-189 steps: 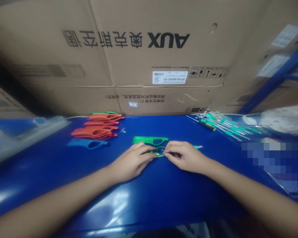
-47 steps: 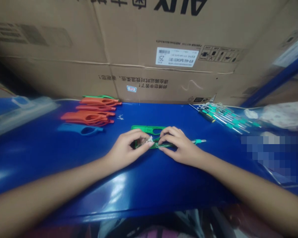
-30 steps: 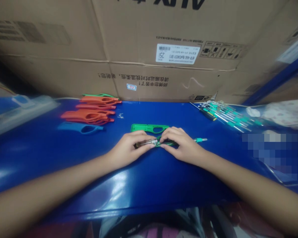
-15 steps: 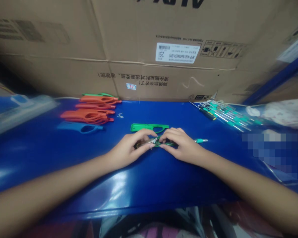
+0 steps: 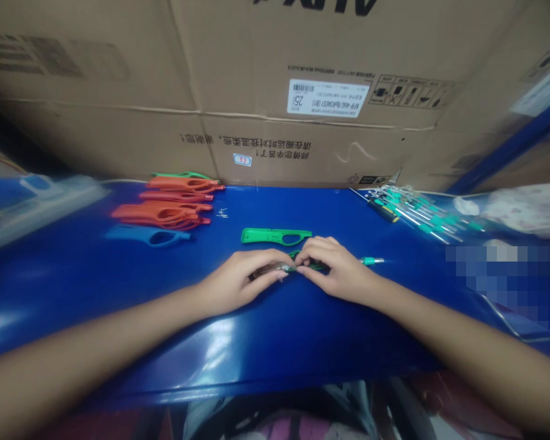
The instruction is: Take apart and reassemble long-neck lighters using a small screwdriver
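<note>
My left hand (image 5: 241,278) curls from the left around a translucent brownish lighter fuel tank (image 5: 271,269) with a pale fitting at its right end. Much of the tank is hidden by my fingers. My right hand (image 5: 327,269) pinches at the tank's right end, over a green lighter half-shell (image 5: 294,254) that lies beneath both hands. Out past my right hand sticks a metal lighter tube (image 5: 372,261) with a teal collar. What exactly the right fingertips grip is too small to tell. Just behind the hands lies another green lighter half-shell (image 5: 262,236).
Orange-red lighter shells (image 5: 165,212) are stacked at the left, with a blue shell (image 5: 149,236) in front. Tiny white pins (image 5: 222,212) lie beside them. At the back right is a pile of metal tubes with teal collars (image 5: 421,214) and a screwdriver (image 5: 385,212). A cardboard box (image 5: 238,79) walls the back.
The fuel tank came into my left hand after the oldest frame. Within the last second, my left fingers lowered over it, and my right fingertips closed toward its fitting. The head view tilted down earlier.
</note>
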The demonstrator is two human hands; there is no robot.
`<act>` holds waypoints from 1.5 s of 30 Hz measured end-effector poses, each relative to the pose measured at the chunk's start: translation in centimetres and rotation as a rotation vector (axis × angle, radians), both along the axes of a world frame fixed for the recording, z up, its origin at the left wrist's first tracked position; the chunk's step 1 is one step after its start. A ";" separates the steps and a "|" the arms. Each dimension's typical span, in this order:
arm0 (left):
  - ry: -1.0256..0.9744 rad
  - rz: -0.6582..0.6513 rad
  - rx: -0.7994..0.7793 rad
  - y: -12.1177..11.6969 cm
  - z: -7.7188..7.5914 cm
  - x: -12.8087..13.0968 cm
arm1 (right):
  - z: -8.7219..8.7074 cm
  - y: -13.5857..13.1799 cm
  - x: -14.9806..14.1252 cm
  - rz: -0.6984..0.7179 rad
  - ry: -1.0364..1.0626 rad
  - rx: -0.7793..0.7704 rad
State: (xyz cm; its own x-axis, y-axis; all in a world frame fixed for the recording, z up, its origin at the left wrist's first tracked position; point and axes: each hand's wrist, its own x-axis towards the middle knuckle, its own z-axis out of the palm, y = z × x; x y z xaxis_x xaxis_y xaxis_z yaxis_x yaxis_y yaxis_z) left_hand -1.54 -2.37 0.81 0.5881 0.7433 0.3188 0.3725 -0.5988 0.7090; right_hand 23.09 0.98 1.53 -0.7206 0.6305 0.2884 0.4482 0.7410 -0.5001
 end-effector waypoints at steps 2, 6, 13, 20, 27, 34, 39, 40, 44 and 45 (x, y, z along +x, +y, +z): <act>0.006 0.003 -0.009 -0.1 0.0 0.0 | 0.1 0.0 0.0 -0.005 0.007 -0.008; -0.025 -0.018 0.005 -0.1 0.0 -0.1 | 0.4 -0.1 0.0 -0.007 0.053 -0.045; 0.007 -0.086 0.085 0.1 0.3 0.0 | 0.3 -0.2 0.0 0.002 0.115 -0.109; 0.024 -0.042 -0.013 0.0 0.1 -0.1 | 0.1 -0.3 0.1 -0.038 0.135 -0.086; 0.040 0.026 -0.047 -0.2 0.1 -0.1 | 0.2 -0.4 0.1 0.003 0.177 -0.113; 0.004 0.126 -0.040 0.1 -0.1 0.1 | 0.0 -0.2 0.0 0.043 0.229 -0.173; -0.023 0.131 -0.006 0.1 -0.2 0.2 | 0.0 -0.3 -0.1 0.059 0.247 -0.202; -0.028 0.130 0.002 0.1 -0.2 0.2 | 0.0 -0.3 -0.2 0.060 0.251 -0.204; -0.036 0.121 0.027 0.2 -0.2 0.3 | -0.1 -0.3 -0.4 0.060 0.265 -0.221; -0.037 0.116 0.033 0.2 -0.2 0.3 | -0.1 -0.2 -0.4 0.057 0.266 -0.227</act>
State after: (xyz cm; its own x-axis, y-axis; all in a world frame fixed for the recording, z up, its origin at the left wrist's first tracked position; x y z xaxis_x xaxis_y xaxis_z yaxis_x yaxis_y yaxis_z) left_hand -1.21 -2.19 0.65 0.4863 0.7945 0.3638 0.4145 -0.5763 0.7044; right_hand 22.68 0.73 1.39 -0.6751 0.6609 0.3279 0.2415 0.6179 -0.7483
